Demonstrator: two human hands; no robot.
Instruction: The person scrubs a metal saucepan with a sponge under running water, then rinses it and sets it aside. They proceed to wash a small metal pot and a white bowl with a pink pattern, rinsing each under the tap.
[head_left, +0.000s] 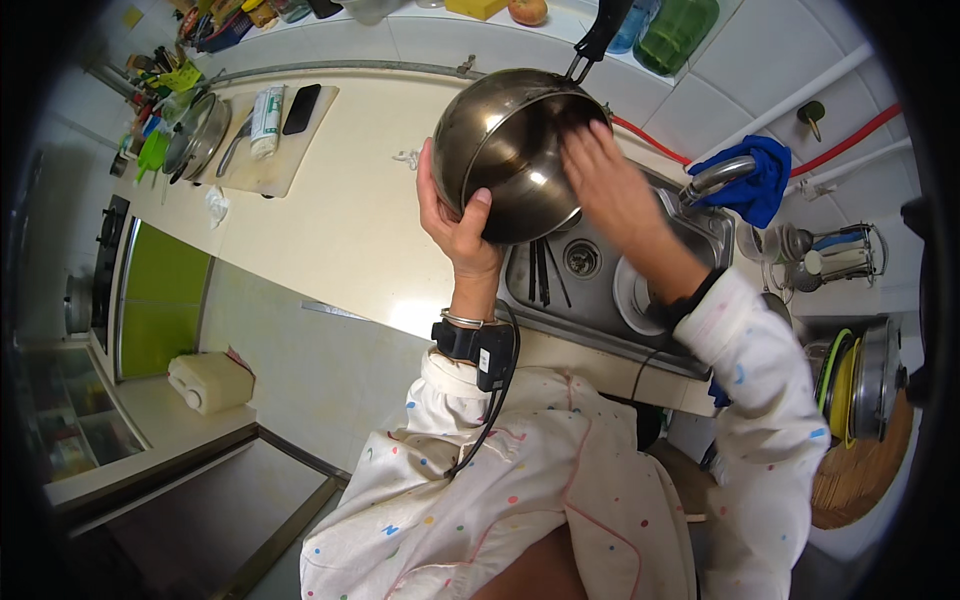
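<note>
My left hand (461, 221) grips a metal saucepan (457, 127) by its wall, thumb over the rim. The pan is tilted with its mouth towards me, above the left part of a stainless steel sink (600, 319). Its black handle (604, 30) points up and away. My right hand (604, 176) reaches into the pan, fingers extended against the inside wall. Blur and shadow at the fingertips hide whether it holds anything. Below, several dark chopsticks (541, 274) lie in the sink beside the drain (582, 259). A white dish (631, 300) sits partly under my right forearm.
A blue cloth (757, 180) hangs over the faucet (716, 180) at the sink's far right. Utensils fill a rack (847, 255) on the right. Leftward on the counter, a cutting board (304, 142) bears a knife (234, 146), a wrapped packet (267, 124) and a black phone (302, 109).
</note>
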